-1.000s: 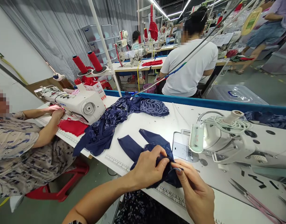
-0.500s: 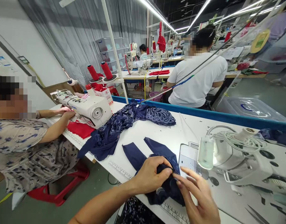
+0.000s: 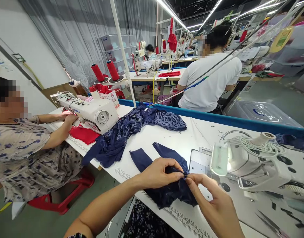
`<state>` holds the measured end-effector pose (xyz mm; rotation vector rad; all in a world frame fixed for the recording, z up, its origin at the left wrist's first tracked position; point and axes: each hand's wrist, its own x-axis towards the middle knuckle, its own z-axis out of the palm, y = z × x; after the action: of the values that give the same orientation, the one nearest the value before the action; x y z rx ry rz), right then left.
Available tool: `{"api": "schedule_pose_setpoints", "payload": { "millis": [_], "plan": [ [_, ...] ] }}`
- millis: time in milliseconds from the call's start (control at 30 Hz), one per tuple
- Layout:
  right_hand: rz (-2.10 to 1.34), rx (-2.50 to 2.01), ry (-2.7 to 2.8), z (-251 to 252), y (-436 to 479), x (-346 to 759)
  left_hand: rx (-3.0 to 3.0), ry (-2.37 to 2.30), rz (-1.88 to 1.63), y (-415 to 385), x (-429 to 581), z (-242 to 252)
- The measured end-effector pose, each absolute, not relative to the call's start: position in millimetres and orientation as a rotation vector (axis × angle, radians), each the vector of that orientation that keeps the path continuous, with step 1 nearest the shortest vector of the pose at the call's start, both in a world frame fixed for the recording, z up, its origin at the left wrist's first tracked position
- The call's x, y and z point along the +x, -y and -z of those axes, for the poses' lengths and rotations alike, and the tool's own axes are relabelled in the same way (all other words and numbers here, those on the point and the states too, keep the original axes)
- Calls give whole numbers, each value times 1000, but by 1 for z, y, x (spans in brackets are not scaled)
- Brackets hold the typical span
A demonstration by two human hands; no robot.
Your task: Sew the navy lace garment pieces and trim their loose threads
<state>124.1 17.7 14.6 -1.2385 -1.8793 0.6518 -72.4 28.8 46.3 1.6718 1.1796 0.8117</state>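
A navy fabric piece point(image 3: 164, 195) with two flat strips lies on the white table in front of me. My left hand point(image 3: 163, 172) pinches its upper edge between thumb and forefinger. Close against it, my right hand point(image 3: 208, 188) pinches the same edge with thumb and fingertips. The fingertips of both hands nearly meet at the bunched edge, and what exactly lies between them is too small to make out. To the right stands a white sewing machine point(image 3: 261, 165), its head just beyond my right hand.
More navy patterned garments point(image 3: 132, 129) are heaped toward the back left. A co-worker at left sews red fabric point(image 3: 84, 134) at another machine point(image 3: 92, 110). Scissors point(image 3: 271, 224) lie at lower right. Red thread cones point(image 3: 113, 71) stand behind. Another person in a white shirt point(image 3: 210, 82) sits ahead.
My right hand has closed from spread fingers into a pinch at the fabric's edge. The left hand keeps its pinch, and the fabric's lower part has shifted slightly.
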Motion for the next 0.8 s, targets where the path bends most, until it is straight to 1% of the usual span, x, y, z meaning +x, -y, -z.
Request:
{"api": "schedule_pose_setpoints", "payload": {
  "millis": [233, 433, 600, 700, 800],
  "plan": [
    [-712, -1362, 1877, -19, -16, 121, 1625, -1116, -819, -28, -75, -47],
    [-759, -1333, 1900, -18, -16, 123, 1640, -1123, -831, -25, -73, -47],
    [-721, -1263, 1820, -19, -19, 122, 1687, -1135, -887, -21, -70, -49],
    [-851, -1251, 1847, -20, -18, 124, 1725, -1136, -905, -18, -70, -52],
    [-924, -1287, 1893, -20, -16, 125, 1777, -1192, -848, -12, -69, -56]
  ]
}}
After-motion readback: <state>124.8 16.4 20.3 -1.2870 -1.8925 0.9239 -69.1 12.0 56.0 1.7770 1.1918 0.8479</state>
